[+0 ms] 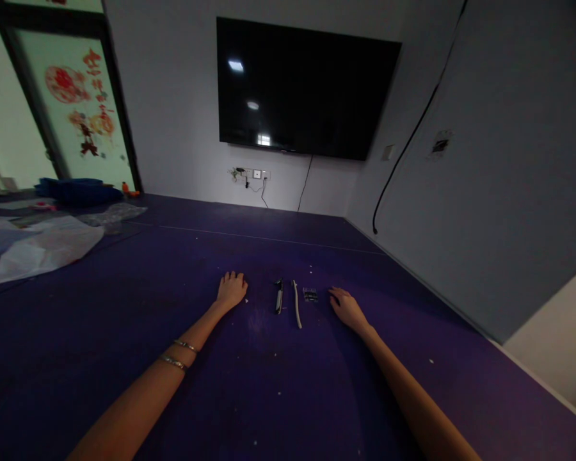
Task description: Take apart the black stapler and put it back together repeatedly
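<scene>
My left hand (pixel 232 291) rests palm down on the dark purple surface (pixel 249 378), fingers apart and nothing in it. On the other side, my right hand (pixel 348 308) also lies on the surface with its fingers loosely stretched out and empty. Between the hands are three small things in a row. Closest to my left hand is a slim black and silver tool (pixel 279 298), its kind too small to tell. Beside it lies a thin, pale, slightly curved stick (pixel 296 305). A small flat dark packet with light markings (pixel 310 295) is nearest to my right fingertips.
Clear plastic bags (pixel 52 246) and a dark blue bundle (pixel 79 191) lie at the far left. A television (pixel 307 89) hangs on the back wall above sockets (pixel 256 174) with cords. A black cable (pixel 406 147) hangs along the right wall. Small white specks dot the surface.
</scene>
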### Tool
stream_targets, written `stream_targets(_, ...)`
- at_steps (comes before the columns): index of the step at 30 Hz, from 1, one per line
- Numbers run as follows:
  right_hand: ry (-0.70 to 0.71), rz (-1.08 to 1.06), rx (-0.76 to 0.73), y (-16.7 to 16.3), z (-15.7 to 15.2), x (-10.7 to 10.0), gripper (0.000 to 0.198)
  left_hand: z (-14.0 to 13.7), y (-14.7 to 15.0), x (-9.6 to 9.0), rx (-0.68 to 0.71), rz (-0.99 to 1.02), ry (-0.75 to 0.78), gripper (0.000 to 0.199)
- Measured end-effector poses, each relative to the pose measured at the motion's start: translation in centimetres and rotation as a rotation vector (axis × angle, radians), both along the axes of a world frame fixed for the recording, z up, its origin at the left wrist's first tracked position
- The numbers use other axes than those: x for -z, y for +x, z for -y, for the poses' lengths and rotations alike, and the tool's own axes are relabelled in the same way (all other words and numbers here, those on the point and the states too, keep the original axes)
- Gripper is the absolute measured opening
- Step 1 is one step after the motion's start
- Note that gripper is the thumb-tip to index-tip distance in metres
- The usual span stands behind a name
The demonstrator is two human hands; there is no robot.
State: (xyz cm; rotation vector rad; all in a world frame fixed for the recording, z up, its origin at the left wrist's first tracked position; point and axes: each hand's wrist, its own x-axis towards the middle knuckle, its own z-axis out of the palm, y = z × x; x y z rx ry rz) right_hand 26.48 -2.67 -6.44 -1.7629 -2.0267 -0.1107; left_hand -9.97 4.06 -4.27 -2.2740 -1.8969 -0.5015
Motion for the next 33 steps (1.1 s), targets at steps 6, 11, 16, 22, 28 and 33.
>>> stream_targets(6,-0.003,-0.027,-0.001,-0.4,0.6,-0.8,0.038,-0.2,0.0,0.2,-0.012,0.008,-0.015,0.038)
stream_targets(11,-0.033,-0.089,-0.072,-0.6,0.4,-0.9,0.044,-0.4,0.0,0.4,-0.008,-0.008,-0.007,0.039)
stream_targets(16,-0.064,-0.161,-0.171,-1.5,-0.1,-0.7,0.054,-0.3,0.0,0.3,-0.005,-0.005,-0.006,0.038)
stream_targets(22,-0.140,-0.139,-0.153,-2.4,0.0,-1.0,0.051,-0.1,0.1,0.1,-0.017,-0.005,-0.014,0.038)
stream_targets(28,-0.133,-0.135,-0.125,-2.6,0.2,-1.1,0.046,-0.1,0.1,0.1,-0.015,-0.011,-0.012,0.038)
stream_targets(33,-0.134,-0.135,-0.137,-2.8,0.3,-1.3,0.049,-0.2,0.1,0.2,-0.017,-0.009,-0.014,0.038)
